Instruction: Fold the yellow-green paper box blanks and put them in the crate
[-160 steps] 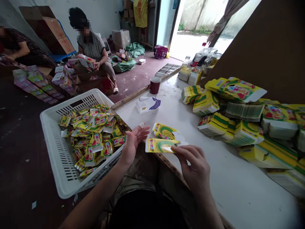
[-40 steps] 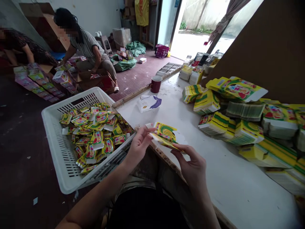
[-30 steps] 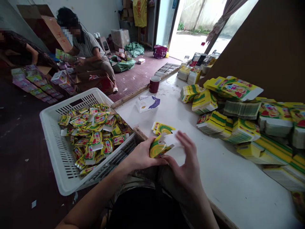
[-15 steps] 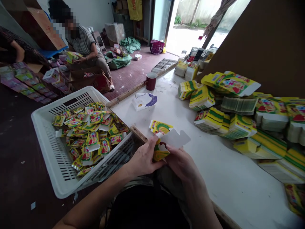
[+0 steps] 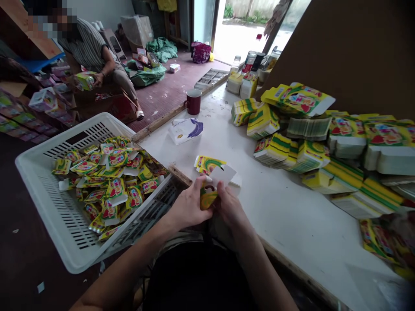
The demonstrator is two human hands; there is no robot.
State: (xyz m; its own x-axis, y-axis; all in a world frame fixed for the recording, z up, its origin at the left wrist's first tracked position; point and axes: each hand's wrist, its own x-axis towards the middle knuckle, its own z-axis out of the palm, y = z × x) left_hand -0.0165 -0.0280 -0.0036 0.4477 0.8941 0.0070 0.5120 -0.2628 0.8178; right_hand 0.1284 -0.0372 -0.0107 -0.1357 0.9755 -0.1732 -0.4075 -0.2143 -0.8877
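Observation:
My left hand (image 5: 189, 206) and my right hand (image 5: 229, 207) both pinch one small yellow and green cardboard packet (image 5: 208, 196) at the near edge of the white table (image 5: 292, 216). Its white flap (image 5: 223, 174) sticks up between my fingers. A flat yellow packet blank (image 5: 207, 163) lies on the table just beyond my hands. To my left a white slotted basket (image 5: 48, 190) holds several folded packets (image 5: 113, 181).
Stacks of flat yellow-green packet blanks (image 5: 308, 147) fill the table's right side against a brown board (image 5: 340, 52). A dark red mug (image 5: 193, 101) and a white-purple pack (image 5: 185, 129) stand farther back. Another person (image 5: 94, 56) sits on the floor among boxes.
My hands have drawn together over the packet and folded it from a flat blank into a bent shape with the white flap up. The camera has tilted down and right.

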